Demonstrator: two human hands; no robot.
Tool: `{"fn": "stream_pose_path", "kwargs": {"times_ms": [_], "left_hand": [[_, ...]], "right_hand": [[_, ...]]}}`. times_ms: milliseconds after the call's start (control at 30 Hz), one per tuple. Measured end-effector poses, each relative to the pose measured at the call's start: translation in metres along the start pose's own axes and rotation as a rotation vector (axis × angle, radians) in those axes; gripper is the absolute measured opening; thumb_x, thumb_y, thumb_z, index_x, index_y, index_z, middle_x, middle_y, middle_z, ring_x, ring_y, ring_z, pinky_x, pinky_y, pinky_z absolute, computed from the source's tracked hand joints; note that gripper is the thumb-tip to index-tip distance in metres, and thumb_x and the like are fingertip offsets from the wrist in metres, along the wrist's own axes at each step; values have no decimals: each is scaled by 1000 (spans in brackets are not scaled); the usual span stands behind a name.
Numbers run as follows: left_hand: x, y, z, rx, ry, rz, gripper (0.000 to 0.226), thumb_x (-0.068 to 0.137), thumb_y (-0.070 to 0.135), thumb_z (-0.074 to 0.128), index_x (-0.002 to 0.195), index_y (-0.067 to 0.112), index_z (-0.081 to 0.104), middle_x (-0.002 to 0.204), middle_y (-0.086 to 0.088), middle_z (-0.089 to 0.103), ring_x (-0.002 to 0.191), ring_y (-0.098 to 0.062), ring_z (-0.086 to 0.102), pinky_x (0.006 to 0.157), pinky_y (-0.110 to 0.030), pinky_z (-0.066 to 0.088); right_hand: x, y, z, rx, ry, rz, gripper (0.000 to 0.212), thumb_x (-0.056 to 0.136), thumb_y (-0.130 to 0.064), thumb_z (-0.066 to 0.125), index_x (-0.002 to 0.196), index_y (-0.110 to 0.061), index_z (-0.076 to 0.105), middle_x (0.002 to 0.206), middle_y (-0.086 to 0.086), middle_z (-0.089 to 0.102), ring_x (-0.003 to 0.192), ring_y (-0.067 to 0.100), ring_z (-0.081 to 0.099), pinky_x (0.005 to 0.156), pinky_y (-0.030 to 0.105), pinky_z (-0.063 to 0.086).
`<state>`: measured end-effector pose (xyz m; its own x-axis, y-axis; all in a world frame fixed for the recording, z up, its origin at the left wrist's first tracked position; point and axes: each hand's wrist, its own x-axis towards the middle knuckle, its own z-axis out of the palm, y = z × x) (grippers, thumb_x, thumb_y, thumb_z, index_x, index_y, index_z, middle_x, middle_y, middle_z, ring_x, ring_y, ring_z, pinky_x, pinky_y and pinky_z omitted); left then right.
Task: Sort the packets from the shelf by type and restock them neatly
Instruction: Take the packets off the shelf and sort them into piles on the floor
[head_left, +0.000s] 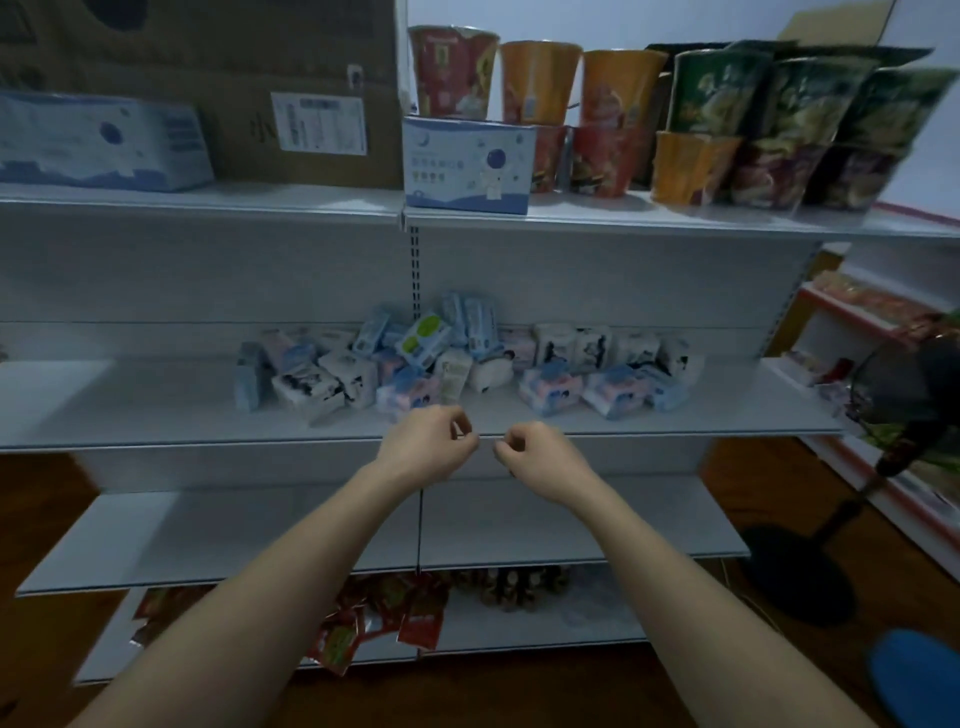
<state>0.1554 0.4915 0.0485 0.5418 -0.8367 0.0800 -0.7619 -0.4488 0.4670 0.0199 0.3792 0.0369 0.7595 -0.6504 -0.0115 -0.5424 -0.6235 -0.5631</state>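
A jumbled heap of small tissue packets (415, 358) lies on the middle shelf (156, 415), white, blue and pink ones mixed, some standing, some tipped. A neater row of white packets (592, 345) stands at the heap's right end, with pink-and-blue packets (550, 389) in front. My left hand (431, 444) and my right hand (535, 457) hover side by side at the shelf's front edge, just short of the heap. Both have loosely curled fingers and hold nothing.
The top shelf carries noodle cups (540, 83), green snack bags (810, 104), blue-and-white boxes (467, 166) and a cardboard carton (234, 78). Red sachets (374, 618) lie on the bottom shelf. A standing fan (893, 405) and another shelf unit (878, 312) are on the right.
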Motion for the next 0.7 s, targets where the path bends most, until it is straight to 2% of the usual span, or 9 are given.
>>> {"fn": "stream_pose_path", "kwargs": {"times_ms": [67,167,300,433,600,700], "left_hand": [[5,9,10,32,-4,-1,24,89,43,55,102,26,67,100,6,68,92,-14,62,72,-29,49],[18,8,17,43,-11,-26,23,88,42,55,102,27,67,101,7,68,93,-14,62,71,-29,48],[51,-11,25,-29,-34,-82,22,84,46,54,96,30,64,93,9,67,87,-14,63,79,-36,55],[96,-40,31,-56,-12,-124,11,87,43,59,93,34,61,92,11,65,87,-12,61,81,-34,53],[173,-81,27,-102,11,-160,30,90,34,63,116,21,58,99,2,62,87,-19,61,71,-29,47],[216,-100,22,-135,21,-185,40,90,31,67,124,18,52,110,0,59,88,-21,60,72,-30,49]], "right_hand": [[8,15,-5,23,-10,10,31,93,-37,53,79,-11,63,76,7,67,72,25,63,65,38,51],[22,26,-4,69,-21,8,30,92,-37,53,76,-13,61,75,5,67,72,23,63,66,38,51],[61,34,6,95,-52,-19,25,91,-37,53,74,-20,59,74,1,65,74,22,62,68,40,52],[110,37,21,172,-109,-8,23,91,-37,56,84,-15,60,80,3,65,79,23,62,68,35,50],[192,36,21,388,-137,55,22,96,-31,56,106,-12,55,93,0,57,82,19,59,61,29,49],[241,35,15,485,-51,126,29,95,-28,59,118,-14,47,97,1,55,81,17,57,72,41,55]]}}
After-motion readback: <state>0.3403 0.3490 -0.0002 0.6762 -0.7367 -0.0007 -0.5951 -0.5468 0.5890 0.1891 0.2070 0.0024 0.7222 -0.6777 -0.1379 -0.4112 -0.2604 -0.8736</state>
